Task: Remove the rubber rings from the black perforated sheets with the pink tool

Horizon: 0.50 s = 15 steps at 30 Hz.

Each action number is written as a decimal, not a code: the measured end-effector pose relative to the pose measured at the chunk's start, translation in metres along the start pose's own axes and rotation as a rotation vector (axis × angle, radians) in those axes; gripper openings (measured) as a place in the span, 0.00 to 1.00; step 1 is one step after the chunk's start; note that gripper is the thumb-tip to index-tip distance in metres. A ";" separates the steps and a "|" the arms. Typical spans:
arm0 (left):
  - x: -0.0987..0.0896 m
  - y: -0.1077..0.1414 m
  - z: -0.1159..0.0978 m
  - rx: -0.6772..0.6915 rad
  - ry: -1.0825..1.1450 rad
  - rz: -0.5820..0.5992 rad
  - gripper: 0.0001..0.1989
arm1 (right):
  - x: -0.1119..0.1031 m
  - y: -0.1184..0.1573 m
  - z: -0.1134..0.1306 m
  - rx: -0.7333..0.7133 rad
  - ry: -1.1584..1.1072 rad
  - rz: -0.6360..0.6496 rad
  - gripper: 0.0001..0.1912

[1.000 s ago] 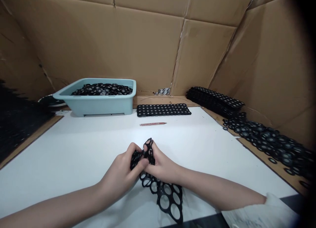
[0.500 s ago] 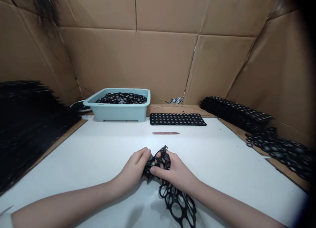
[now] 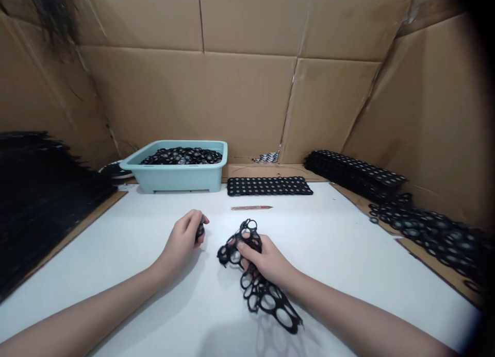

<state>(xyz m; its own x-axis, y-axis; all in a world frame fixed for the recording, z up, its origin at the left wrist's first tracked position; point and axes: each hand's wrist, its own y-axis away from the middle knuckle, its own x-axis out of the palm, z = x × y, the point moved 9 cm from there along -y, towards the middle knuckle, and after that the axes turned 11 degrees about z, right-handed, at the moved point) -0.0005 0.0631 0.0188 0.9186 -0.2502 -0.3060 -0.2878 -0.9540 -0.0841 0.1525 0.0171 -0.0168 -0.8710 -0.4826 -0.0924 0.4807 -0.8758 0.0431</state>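
My right hand [image 3: 266,256] grips a crumpled black sheet full of round holes [image 3: 266,295], its thumb pressed over the bunched middle. One end of the sheet sticks out to the left of the fingers and the other trails down toward me over the white table [image 3: 154,316]. Apart from it, to the left, my left hand [image 3: 185,233] is closed round small black pieces [image 3: 200,228], mostly hidden by the fingers. A red pencil [image 3: 251,208] lies beyond both hands.
A light blue basin [image 3: 176,179] heaped with black round pieces [image 3: 181,155] stands at the back left. Beside it lies a flat perforated black sheet [image 3: 269,186]. Stacked sheets [image 3: 351,174] and loose black ones [image 3: 433,231] line the right; a dark stack [image 3: 50,202] fills the left.
My left hand has drawn away to the left from the black sheet, with small black pieces in it. My right hand keeps hold of the sheet. The view has shifted slightly.
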 end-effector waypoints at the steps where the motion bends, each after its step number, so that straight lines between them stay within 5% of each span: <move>1: 0.009 0.007 -0.009 0.068 -0.127 0.038 0.14 | -0.001 0.000 0.002 -0.021 0.005 -0.018 0.15; 7: 0.041 0.041 -0.046 0.532 -0.854 0.070 0.08 | 0.004 0.002 0.005 -0.057 0.016 0.001 0.16; 12: 0.035 0.037 -0.044 0.521 -0.908 -0.031 0.07 | 0.012 0.001 0.006 -0.104 -0.014 0.063 0.15; 15: 0.043 0.039 -0.046 0.571 -0.921 0.008 0.06 | 0.017 0.000 0.005 -0.090 0.005 0.096 0.15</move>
<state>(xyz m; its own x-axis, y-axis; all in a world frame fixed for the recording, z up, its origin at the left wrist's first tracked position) 0.0403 0.0072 0.0457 0.4284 0.1913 -0.8831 -0.5956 -0.6752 -0.4352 0.1368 0.0088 -0.0133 -0.8200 -0.5641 -0.0969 0.5693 -0.8213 -0.0372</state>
